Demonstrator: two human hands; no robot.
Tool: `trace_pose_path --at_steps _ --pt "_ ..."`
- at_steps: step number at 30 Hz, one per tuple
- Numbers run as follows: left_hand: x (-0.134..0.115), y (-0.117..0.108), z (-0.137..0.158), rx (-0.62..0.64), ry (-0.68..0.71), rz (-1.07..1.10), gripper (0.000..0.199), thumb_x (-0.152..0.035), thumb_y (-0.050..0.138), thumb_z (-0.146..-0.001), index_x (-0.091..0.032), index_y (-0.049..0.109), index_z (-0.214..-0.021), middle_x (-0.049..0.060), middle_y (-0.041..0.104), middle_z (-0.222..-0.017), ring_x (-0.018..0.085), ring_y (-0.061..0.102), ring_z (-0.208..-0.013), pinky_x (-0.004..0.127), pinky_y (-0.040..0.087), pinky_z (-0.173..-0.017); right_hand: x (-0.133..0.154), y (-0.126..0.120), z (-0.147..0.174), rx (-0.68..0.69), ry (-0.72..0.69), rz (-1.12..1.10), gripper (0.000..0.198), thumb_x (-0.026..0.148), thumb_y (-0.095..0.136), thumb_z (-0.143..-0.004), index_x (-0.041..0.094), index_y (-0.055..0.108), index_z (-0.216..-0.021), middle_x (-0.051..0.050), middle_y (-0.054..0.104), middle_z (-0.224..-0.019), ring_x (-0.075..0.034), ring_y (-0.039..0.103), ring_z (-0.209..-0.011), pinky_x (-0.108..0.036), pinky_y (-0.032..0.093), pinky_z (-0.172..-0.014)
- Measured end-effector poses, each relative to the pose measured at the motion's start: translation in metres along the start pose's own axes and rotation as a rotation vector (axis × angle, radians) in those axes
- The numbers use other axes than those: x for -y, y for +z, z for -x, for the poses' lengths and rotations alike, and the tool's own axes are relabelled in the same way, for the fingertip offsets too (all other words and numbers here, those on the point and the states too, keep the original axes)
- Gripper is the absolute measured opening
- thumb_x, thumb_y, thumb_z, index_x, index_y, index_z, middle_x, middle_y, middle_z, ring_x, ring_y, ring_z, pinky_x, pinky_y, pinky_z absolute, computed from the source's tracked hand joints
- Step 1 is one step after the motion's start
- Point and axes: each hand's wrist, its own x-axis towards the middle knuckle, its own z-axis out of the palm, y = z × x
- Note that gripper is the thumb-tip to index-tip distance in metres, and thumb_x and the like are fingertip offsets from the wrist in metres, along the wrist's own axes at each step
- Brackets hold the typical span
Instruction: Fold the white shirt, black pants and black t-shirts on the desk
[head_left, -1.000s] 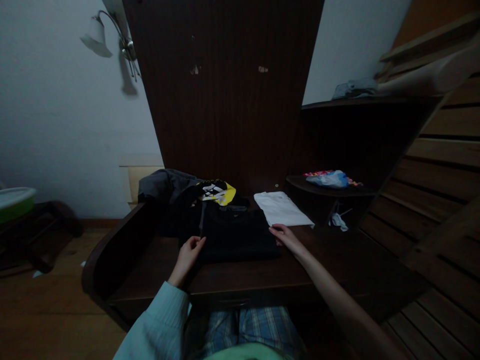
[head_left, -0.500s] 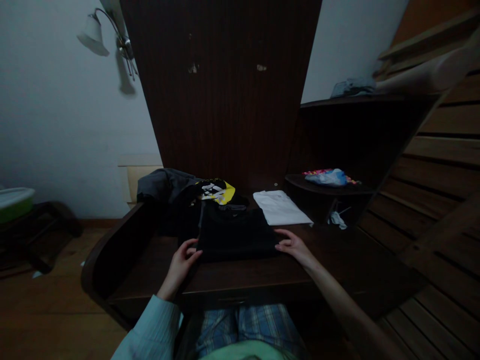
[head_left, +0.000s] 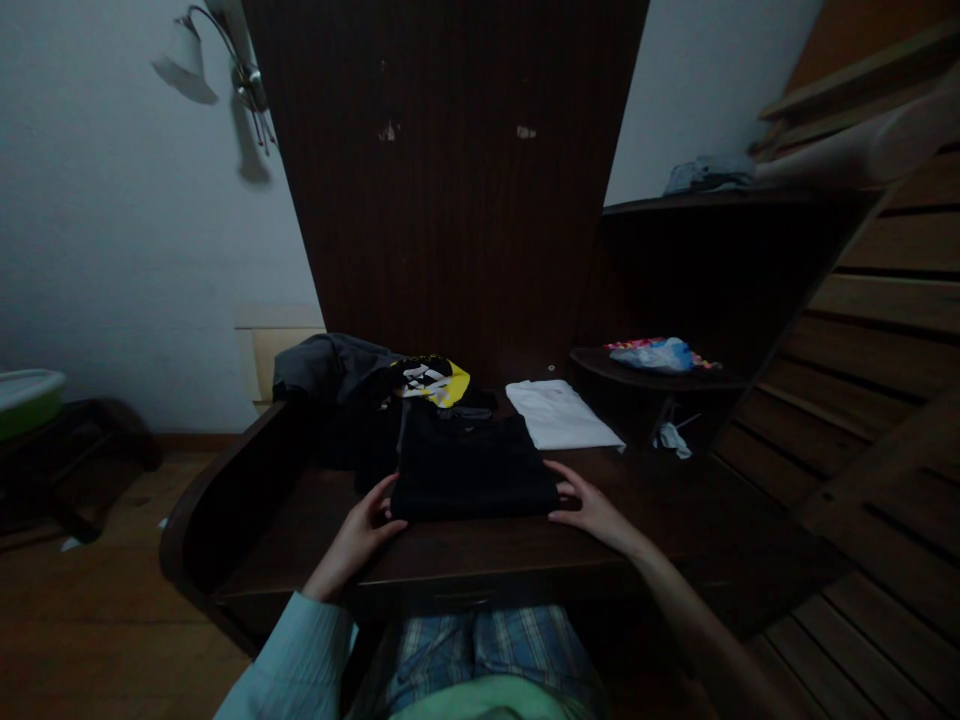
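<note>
A folded black T-shirt (head_left: 472,470) lies on the dark wooden bench top (head_left: 450,550) in front of me. At its near left corner, my left hand (head_left: 361,530) grips the cloth, thumb along the front edge and fingers at the side. My right hand (head_left: 592,512) holds the near right corner the same way, its fingertips partly tucked behind the fabric. Beyond the T-shirt to the right rests a folded white garment (head_left: 562,415). A heap of dark clothes (head_left: 330,375), with a yellow, white and black printed piece (head_left: 435,382), sits behind and to the left.
The bench's curved wooden side (head_left: 202,520) rises at the left. Corner shelves (head_left: 660,378) on the right hold a plastic bag and other small things. Wooden slats (head_left: 885,400) stand at far right. A green basin (head_left: 30,405) is on a dark stool at far left.
Both hands have shifted their hold at the near corners, with the right thumb now lower. The near edge of the T-shirt looks rounder and fuller.
</note>
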Motion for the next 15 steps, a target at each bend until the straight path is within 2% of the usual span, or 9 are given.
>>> trace_pose_path --at_steps 3,7,15 --pt "0.000 0.001 0.001 0.020 -0.003 -0.018 0.075 -0.028 0.064 -0.057 -0.014 0.040 -0.127 -0.005 0.056 -0.063 0.013 0.055 -0.063 0.024 0.044 -0.061 -0.002 0.003 -0.005 -0.071 -0.037 0.085 0.063 0.023 0.066 -0.059 0.021 0.046 -0.119 0.002 0.061 -0.070 -0.017 0.059 -0.073 -0.031 0.043 -0.074" --pt "0.000 0.000 0.000 -0.070 0.003 -0.035 0.070 -0.032 0.064 -0.056 -0.014 0.046 -0.122 -0.008 0.049 -0.055 0.012 0.052 -0.058 0.022 0.041 -0.058 -0.005 0.006 -0.011 -0.175 -0.073 0.126 0.049 0.021 0.068 -0.055 0.021 0.056 -0.102 0.007 0.052 -0.056 -0.014 0.054 -0.059 -0.027 0.043 -0.064" --pt "0.000 -0.002 0.000 -0.168 -0.017 0.000 0.062 -0.033 0.068 -0.051 -0.014 0.054 -0.109 -0.007 0.053 -0.053 0.011 0.051 -0.053 0.022 0.041 -0.055 -0.007 0.003 -0.011 -0.266 -0.082 0.095 0.050 0.029 0.073 -0.049 0.021 0.057 -0.095 0.008 0.048 -0.052 -0.013 0.050 -0.054 -0.026 0.040 -0.060"
